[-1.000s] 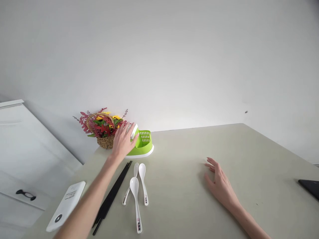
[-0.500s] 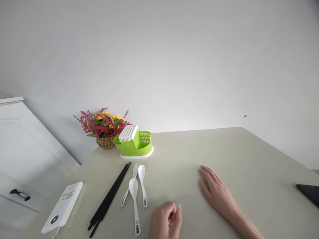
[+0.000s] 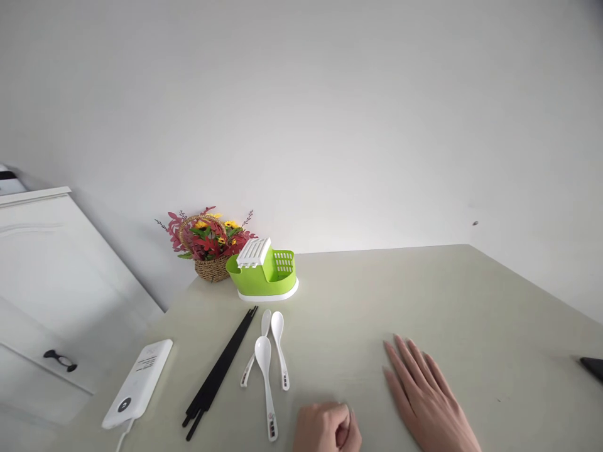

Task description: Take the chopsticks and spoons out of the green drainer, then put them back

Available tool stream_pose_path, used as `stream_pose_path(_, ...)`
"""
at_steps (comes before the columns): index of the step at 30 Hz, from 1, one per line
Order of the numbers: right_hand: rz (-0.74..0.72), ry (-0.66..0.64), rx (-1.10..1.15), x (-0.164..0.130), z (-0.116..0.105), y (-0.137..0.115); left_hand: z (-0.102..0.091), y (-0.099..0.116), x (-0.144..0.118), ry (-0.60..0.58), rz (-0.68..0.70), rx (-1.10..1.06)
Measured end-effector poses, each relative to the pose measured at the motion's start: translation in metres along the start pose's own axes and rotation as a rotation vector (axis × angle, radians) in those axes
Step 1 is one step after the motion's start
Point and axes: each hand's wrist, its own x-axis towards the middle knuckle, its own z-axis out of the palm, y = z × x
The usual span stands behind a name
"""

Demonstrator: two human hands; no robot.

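Note:
My left hand [image 3: 326, 428] rests at the table's front edge, curled into a fist with nothing showing in it. To its right, my right hand [image 3: 426, 398] lies flat on the table, fingers stretched and slightly apart. Nearest to the fist are white spoons: a front spoon [image 3: 264, 370], a right spoon [image 3: 279, 345] and a back spoon [image 3: 266, 321], whose handle passes partly behind the front one. Left of them lies a bundle of black chopsticks [image 3: 221, 370], set diagonally. Behind the spoons stands a green utensil holder [image 3: 261, 281] with a white slotted top and white base.
A wicker basket of artificial flowers [image 3: 211, 269] stands behind the holder, against the wall. A white power bank [image 3: 141, 383] with a cable lies at the left table edge, beside a white cabinet [image 3: 70, 270]. A dark object [image 3: 592, 366] sits at the far right.
My right hand has drawn back toward me, and its fingers have spread a little. My left fist has shifted slightly lower in view. The whole view has swung a little left; the tableware lies unmoved.

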Motion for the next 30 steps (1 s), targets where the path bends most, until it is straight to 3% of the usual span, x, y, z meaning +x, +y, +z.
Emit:
stream_pose_path(11,0.061,-0.047,-0.03,-0.021,0.002,-0.005,-0.016,0.015,-0.006,-0.052,-0.019,-0.028)
stream_pose_path(18,0.13,-0.134,0.02,-0.017,-0.001,-0.009,-0.022,0.013,-0.008,-0.004,-0.106,-0.335)
stream_pose_path(30,0.156,-0.175,0.079,-0.016,-0.003,-0.009,-0.021,0.01,-0.018,-0.002,-0.13,-0.425)
